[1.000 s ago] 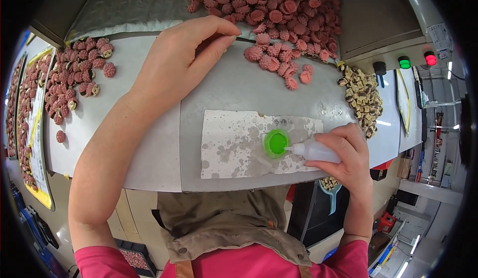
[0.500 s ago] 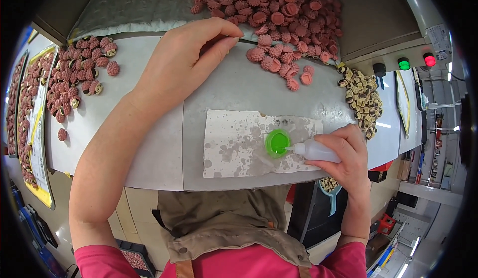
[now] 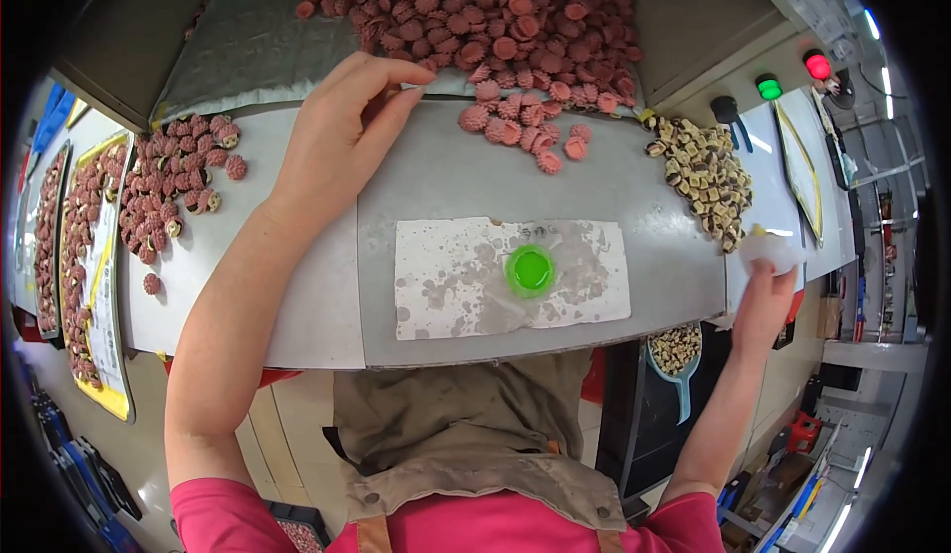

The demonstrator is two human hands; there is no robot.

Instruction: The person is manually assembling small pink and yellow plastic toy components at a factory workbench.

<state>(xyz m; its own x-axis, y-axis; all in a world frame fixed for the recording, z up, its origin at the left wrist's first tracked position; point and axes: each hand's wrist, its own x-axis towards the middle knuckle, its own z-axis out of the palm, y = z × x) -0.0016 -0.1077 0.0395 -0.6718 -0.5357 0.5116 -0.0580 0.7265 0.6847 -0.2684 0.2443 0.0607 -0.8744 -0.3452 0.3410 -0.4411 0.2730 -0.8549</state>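
My left hand [image 3: 335, 132] hovers at the front of the heap of pink ridged, cup-shaped pieces [image 3: 495, 28]; thumb and forefinger are slightly apart, with nothing seen between them. At the right end of the table, my right hand [image 3: 761, 305] grips a white squeeze bottle [image 3: 773, 253], which is blurred by motion. Its tip is hard to make out. A small round dish of bright green liquid [image 3: 530, 271] stands on a stained white sheet [image 3: 431, 301] in front of me.
Cream-and-brown small pieces [image 3: 703, 182] lie in a pile at right. Pink pieces joined with dark and cream bits [image 3: 163, 187] cover the left side, beside yellow-edged trays [image 3: 114, 355]. A light-blue scoop [image 3: 682, 380] sits below the table edge. Green [image 3: 769, 88] and red [image 3: 817, 65] lights are at upper right.
My right hand has carried the squeeze bottle from the green dish away to the right. My left hand stays near the pink heap, and the whole view has shifted slightly.
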